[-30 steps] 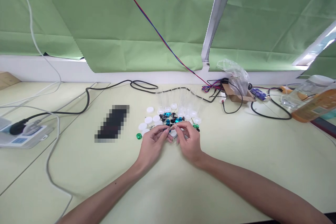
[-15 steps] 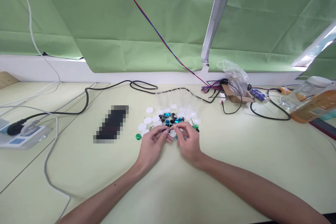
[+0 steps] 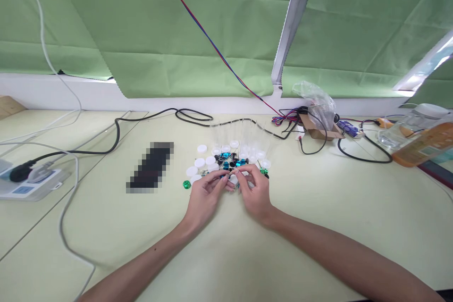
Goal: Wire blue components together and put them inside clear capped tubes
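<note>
Pinching one small part point(image 3: 231, 172), too tiny to name, between left hand point(image 3: 203, 196) and right hand point(image 3: 256, 193), with each grip drawn nearly closed on it, over the tabletop point(image 3: 226, 250). Around it, can count two green pieces point(image 3: 186, 184), at least three blue pieces point(image 3: 241, 163) and at least six white caps point(image 3: 202, 148). Behind, can see upright clear tubes point(image 3: 215, 138), too faint to tally. Farther right, can count one plastic bag point(image 3: 321, 112) in one cardboard box point(image 3: 328, 135), then one clear bottle point(image 3: 392, 133) and one orange bottle point(image 3: 423, 147).

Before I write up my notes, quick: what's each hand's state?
Bare left hand: closed in a pinch near the white round caps; anything held is too small to tell.
Bare right hand: also pinched closed; contents cannot be told.
</note>
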Tool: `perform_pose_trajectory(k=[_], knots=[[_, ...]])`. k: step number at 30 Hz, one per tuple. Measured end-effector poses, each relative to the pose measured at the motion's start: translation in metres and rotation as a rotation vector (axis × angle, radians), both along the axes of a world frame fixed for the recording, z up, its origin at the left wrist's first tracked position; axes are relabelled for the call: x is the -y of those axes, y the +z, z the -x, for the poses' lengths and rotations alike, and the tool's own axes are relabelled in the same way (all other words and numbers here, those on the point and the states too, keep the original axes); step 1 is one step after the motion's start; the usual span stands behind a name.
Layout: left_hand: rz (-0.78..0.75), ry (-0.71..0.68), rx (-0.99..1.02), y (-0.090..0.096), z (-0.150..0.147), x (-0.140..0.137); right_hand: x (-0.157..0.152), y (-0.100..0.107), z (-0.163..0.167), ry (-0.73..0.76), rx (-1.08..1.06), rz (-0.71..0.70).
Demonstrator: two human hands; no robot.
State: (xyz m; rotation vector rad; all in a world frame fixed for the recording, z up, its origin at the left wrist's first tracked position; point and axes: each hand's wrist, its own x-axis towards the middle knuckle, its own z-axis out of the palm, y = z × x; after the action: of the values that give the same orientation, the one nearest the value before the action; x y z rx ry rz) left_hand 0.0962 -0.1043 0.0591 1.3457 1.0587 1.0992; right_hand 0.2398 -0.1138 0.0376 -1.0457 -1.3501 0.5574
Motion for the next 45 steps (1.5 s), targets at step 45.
perform_pose_trajectory(k=[45], knots=[[-0.303,0.028,-0.262,-0.0039,0.0018,0.0039,-0.0012,-0.0021,0.0007,-0.067,-0.001,-0.098]])
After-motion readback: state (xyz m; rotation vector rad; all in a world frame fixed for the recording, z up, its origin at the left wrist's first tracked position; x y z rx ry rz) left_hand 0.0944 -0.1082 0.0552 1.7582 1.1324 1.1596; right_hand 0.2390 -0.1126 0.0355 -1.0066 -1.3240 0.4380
